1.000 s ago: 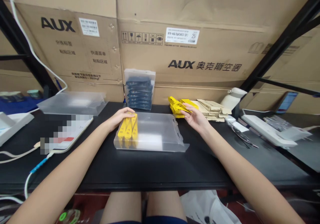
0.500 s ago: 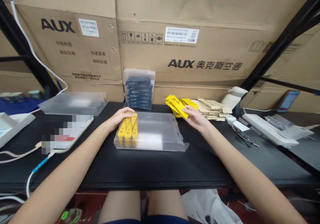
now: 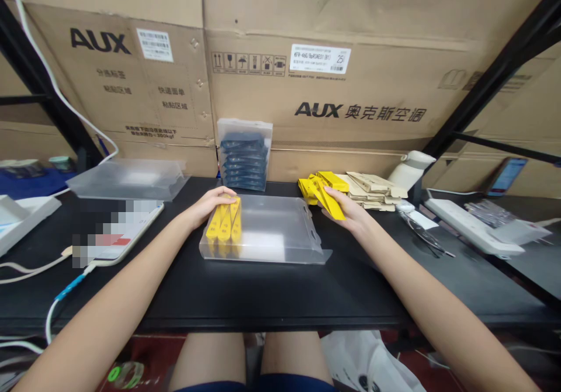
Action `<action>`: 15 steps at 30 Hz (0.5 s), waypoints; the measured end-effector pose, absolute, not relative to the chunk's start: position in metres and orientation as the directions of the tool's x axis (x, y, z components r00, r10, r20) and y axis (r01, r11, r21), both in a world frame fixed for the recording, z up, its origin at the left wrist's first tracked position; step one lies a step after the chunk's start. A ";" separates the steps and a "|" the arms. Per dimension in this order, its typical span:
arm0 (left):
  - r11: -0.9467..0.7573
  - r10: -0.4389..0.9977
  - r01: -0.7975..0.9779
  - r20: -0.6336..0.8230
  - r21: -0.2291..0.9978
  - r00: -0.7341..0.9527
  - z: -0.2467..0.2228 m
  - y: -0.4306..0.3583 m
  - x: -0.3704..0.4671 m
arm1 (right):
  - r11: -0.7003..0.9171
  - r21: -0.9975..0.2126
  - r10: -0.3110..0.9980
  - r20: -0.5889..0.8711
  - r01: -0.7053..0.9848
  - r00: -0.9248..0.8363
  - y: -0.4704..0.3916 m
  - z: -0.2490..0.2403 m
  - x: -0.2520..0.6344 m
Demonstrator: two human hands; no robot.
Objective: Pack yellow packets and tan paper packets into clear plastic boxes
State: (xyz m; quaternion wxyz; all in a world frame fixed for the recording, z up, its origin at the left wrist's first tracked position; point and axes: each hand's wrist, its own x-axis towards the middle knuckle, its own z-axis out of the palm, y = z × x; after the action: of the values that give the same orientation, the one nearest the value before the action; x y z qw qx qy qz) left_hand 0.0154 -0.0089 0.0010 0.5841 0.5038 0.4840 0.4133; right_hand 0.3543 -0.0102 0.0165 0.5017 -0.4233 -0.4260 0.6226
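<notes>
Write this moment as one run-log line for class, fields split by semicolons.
left hand: on yellow packets in clear box; right hand: holding tilted yellow packet; near it: yellow pile; behind box: dark packets in upright case

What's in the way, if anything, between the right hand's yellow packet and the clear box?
Nothing visible: just black tabletop shows between the yellow packet in the right hand and the clear box. The left hand is at the box's left end.
</notes>
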 end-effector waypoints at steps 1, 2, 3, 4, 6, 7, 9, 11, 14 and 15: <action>0.150 0.971 0.006 -0.148 0.989 0.189 0.001 -0.009 0.015 | -0.131 -0.956 0.987 -0.099 -0.264 -0.129 -0.010 0.018 0.355; 0.147 0.971 0.005 -0.145 0.989 0.191 0.001 -0.009 0.015 | -0.129 -0.953 0.987 -0.098 -0.274 -0.125 -0.010 0.019 0.355; 0.144 0.971 0.002 -0.142 0.990 0.193 0.001 -0.009 0.015 | -0.132 -0.950 0.987 -0.099 -0.285 -0.126 -0.010 0.020 0.356; 0.142 0.971 0.000 -0.139 0.990 0.194 0.001 -0.008 0.016 | -0.139 -0.947 0.986 -0.104 -0.291 -0.132 -0.010 0.021 0.357; 0.140 0.972 0.002 -0.138 0.990 0.190 0.001 -0.008 0.016 | -0.164 -0.947 0.981 -0.126 -0.276 -0.150 -0.009 0.022 0.361; 0.142 0.973 0.004 -0.140 0.990 0.186 0.001 -0.008 0.016 | -0.174 -0.951 0.979 -0.138 -0.255 -0.151 -0.009 0.022 0.363; 0.148 0.974 0.003 -0.146 0.989 0.176 0.001 -0.008 0.016 | -0.169 -0.967 0.981 -0.145 -0.193 -0.131 -0.008 0.022 0.367; 0.156 0.973 0.000 -0.153 0.988 0.170 0.002 -0.008 0.016 | -0.164 -0.980 0.982 -0.150 -0.116 -0.119 -0.007 0.021 0.370; 0.156 0.973 -0.001 -0.153 0.988 0.172 0.002 -0.008 0.016 | -0.183 -0.983 0.973 -0.184 0.019 -0.137 -0.005 0.019 0.374; 0.152 0.973 -0.001 -0.149 0.988 0.177 0.001 -0.008 0.016 | -0.187 -0.980 0.970 -0.196 0.075 -0.142 -0.005 0.018 0.376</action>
State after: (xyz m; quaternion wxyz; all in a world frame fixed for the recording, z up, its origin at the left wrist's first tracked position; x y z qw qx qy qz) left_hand 0.0160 -0.0082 0.0012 0.5825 0.4993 0.4865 0.4181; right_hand 0.3755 -0.0047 0.0177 0.3953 -0.5222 -0.5003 0.5663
